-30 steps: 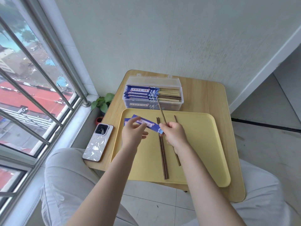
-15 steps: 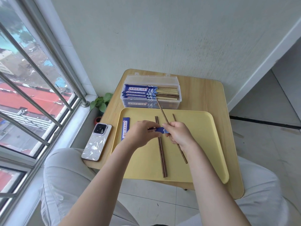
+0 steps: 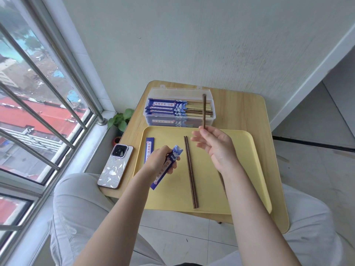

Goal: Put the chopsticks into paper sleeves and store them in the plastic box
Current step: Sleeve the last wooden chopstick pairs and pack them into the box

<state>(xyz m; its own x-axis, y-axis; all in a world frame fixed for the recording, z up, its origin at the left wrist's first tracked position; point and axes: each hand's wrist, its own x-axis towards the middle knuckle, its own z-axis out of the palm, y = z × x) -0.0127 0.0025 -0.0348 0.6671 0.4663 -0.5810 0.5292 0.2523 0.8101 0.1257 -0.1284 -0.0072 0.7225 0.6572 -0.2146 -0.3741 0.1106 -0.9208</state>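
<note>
Right hand holds one chopstick upright; left hand grips a paper sleeve over the tray.

Fingers of the right hand (image 3: 215, 146) pinch a brown chopstick (image 3: 204, 111) at its lower end; it stands near vertical, tip up, in front of the plastic box (image 3: 180, 107). Fingers of the left hand (image 3: 160, 162) curl round a blue paper sleeve (image 3: 167, 167), long axis slanted from upper right to lower left. Between the hands a pair of chopsticks (image 3: 190, 171) lies lengthwise on the yellow tray (image 3: 249, 169). A second sleeve (image 3: 149, 148) lies flat by the tray's left rim. The box holds sleeved chopsticks laid crosswise. A phone (image 3: 115, 167) rests on the tabletop (image 3: 240, 112), left of the tray.
</note>
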